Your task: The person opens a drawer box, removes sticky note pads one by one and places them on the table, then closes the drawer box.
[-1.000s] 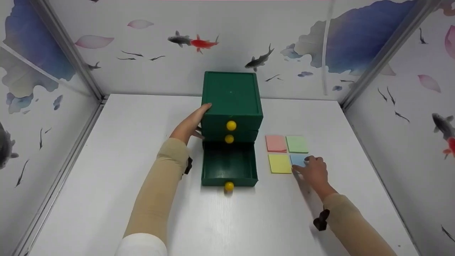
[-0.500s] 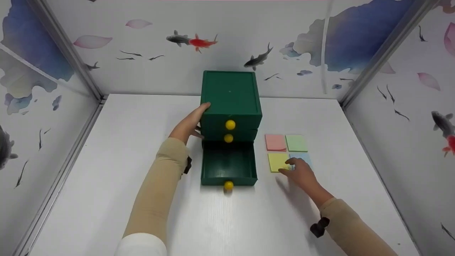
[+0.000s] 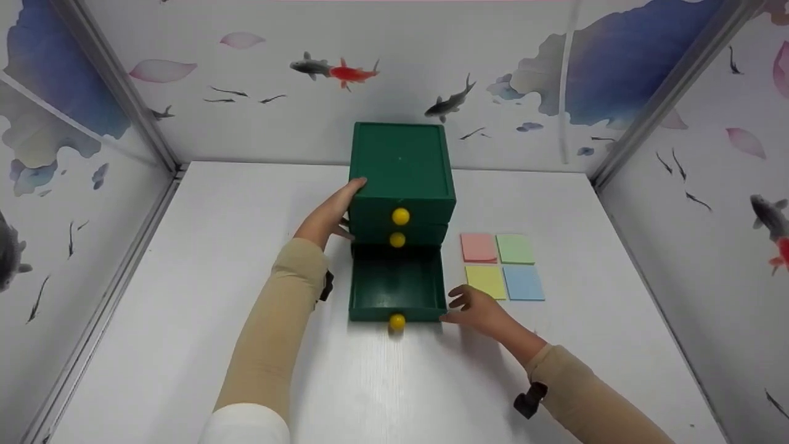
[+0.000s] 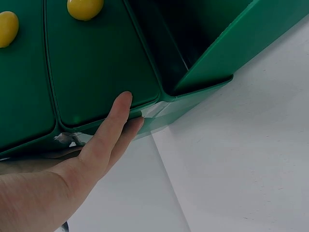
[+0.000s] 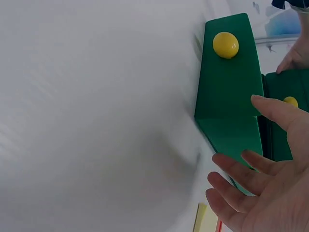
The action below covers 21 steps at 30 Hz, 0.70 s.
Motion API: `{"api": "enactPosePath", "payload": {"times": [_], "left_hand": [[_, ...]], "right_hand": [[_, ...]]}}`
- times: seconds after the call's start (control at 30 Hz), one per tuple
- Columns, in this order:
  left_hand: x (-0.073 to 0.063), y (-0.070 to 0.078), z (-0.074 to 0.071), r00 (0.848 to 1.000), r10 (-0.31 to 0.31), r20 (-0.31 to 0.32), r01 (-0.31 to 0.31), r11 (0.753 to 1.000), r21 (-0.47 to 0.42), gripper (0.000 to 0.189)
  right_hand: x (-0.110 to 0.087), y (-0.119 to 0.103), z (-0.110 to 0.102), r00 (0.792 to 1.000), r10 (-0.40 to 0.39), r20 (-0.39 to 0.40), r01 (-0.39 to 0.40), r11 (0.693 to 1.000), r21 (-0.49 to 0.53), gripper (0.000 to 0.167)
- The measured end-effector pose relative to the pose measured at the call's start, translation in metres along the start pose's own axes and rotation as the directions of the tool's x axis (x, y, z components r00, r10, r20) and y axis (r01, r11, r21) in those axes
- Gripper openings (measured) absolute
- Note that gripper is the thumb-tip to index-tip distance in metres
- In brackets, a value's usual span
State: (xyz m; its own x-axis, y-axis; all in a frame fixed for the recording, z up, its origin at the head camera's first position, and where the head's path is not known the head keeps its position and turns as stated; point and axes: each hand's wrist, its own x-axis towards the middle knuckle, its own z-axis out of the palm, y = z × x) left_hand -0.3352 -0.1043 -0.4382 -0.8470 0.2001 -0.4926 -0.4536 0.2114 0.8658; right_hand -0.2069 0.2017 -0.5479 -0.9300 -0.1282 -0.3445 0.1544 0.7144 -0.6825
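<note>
A green drawer cabinet (image 3: pixel 400 160) with yellow knobs stands at the middle back of the table. Its bottom drawer (image 3: pixel 394 287) is pulled out, and nothing lies inside. Against the cabinet's left side rests my left hand (image 3: pixel 327 216), its thumb at the top edge. Straight fingers (image 4: pixel 124 104) lie along that side in the left wrist view. My right hand (image 3: pixel 478 311) is at the drawer's right front corner with thumb and fingers spread apart and nothing between them. Whether the thumb touches the drawer front (image 5: pixel 229 72), I cannot tell.
Right of the drawer lie sticky note pads in a square: pink (image 3: pixel 478 248), green (image 3: pixel 515 249), yellow (image 3: pixel 485 283) and blue (image 3: pixel 524 283). Printed walls (image 3: pixel 246 123) enclose the white table (image 3: pixel 382 394) at the back and both sides.
My right hand has moved left from the blue pad, past the yellow one, to the drawer's front corner. The blue pad now shows fully. My left hand has stayed on the cabinet.
</note>
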Motion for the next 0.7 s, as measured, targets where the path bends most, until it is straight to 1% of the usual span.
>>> {"api": "enactPosePath", "payload": {"times": [0.13, 0.33, 0.53, 0.7], "left_hand": [[0.0, 0.0, -0.001, 1.0, 0.001, 0.002, -0.001, 1.0, 0.003, 0.088], [0.001, 0.001, -0.001, 1.0, -0.006, -0.001, 0.006, 1.0, 0.004, 0.088], [0.003, 0.001, -0.002, 1.0, -0.024, 0.011, 0.024, 1.0, -0.006, 0.088], [0.002, 0.0, -0.002, 1.0, -0.014, 0.01, 0.014, 1.0, -0.001, 0.088]], "right_hand": [[0.002, -0.004, 0.009, 1.0, 0.026, -0.011, -0.026, 0.999, 0.033, 0.061], [0.004, -0.006, 0.015, 0.998, 0.058, -0.02, -0.056, 0.996, 0.076, 0.056], [0.007, -0.007, 0.016, 0.997, 0.072, -0.019, -0.071, 0.995, 0.073, 0.053], [0.013, -0.009, 0.015, 0.997, 0.075, -0.015, -0.073, 0.994, 0.076, 0.052]]}}
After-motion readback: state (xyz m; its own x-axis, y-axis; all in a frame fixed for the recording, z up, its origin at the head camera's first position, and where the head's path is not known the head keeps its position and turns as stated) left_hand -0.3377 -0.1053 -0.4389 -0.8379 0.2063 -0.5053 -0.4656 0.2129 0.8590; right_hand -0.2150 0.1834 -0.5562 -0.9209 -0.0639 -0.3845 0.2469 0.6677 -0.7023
